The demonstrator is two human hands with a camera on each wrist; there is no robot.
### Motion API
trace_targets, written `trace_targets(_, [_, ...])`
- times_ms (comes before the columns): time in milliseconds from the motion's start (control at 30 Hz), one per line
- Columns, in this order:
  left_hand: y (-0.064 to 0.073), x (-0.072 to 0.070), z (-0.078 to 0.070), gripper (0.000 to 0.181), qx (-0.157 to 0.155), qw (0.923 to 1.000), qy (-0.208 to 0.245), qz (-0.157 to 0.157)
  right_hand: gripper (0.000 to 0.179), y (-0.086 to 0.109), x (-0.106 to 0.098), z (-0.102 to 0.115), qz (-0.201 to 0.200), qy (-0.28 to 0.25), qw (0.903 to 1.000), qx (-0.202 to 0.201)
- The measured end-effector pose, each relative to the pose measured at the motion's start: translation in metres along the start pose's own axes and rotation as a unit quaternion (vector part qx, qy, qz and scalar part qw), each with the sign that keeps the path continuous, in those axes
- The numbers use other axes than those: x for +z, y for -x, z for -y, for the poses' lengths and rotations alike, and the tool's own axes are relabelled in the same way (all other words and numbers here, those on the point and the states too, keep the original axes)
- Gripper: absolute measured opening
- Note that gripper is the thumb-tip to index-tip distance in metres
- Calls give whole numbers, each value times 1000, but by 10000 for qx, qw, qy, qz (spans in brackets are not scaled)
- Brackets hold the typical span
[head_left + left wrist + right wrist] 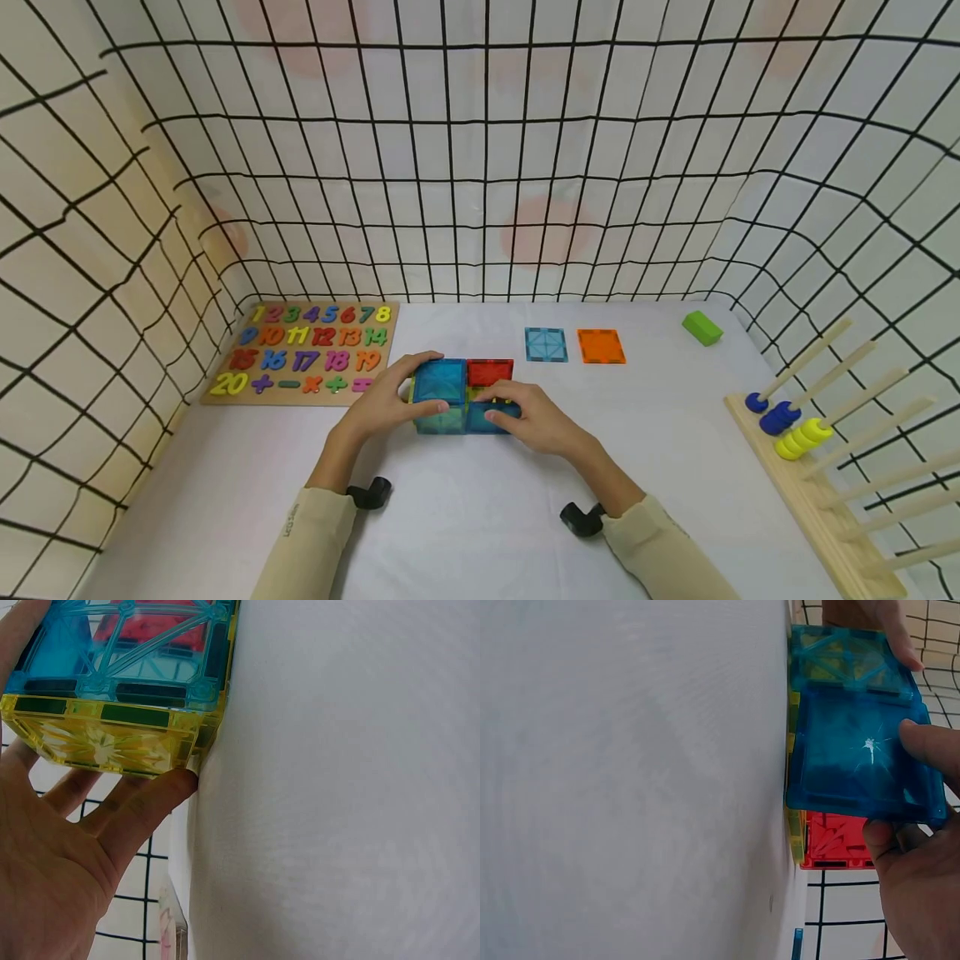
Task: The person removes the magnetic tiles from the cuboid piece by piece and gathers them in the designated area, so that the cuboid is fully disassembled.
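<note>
A box of translucent magnetic tiles (440,382) stands on the white cloth, with light-blue faces and a yellow side tile (105,742). My left hand (382,404) grips this box, thumb at the front top edge and fingers around its left and far side. My right hand (538,419) pinches a dark blue tile (855,754) between thumb and fingers. That tile stands upright against the box's front right, in line with the light-blue front tile (851,664). Behind it is a red tile (491,372); yellow tile edges show at the base.
A light-blue tile (546,344) and an orange tile (602,346) lie flat behind the right hand. At the left is a wooden number board (300,396); a green block (702,327) and a bead-peg rack (813,500) are on the right. Black wire mesh (487,179) encloses the table.
</note>
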State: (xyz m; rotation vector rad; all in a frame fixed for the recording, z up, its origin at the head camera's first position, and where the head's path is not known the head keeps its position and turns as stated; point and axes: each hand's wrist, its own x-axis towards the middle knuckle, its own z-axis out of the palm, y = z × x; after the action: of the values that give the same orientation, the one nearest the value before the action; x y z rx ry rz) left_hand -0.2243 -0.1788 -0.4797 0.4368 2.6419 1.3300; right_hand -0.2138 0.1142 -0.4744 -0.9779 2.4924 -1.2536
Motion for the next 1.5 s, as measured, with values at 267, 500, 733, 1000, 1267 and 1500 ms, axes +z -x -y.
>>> trace_targets(267, [1,0,-2,79,-15,10000,9,17,31,7,-8,-2,-244,62,9996,135])
trace_targets(500, [1,0,-2,78,-57,9999,67,54,32,17,-18,-6,-642,-99,9975,291])
trace_targets(733, [3,0,-3,79,-141,9998,98,58,33,28,-33,-12,-916,-693,9913,640])
trace_targets(1000, [1,0,-4,80,-297,9992,236,97,39,40,-55,-29,-1461,-892,9806,956])
trace_targets(1267, [1,-1,-3,84,-375,9988,283,105,51,55,-86,-45,-1900,-1422,9653,1086])
trace_targets(1500, [1,0,-3,82,-375,9988,309,74,55,68,-110,-63,-2456,-1083,9537,1355])
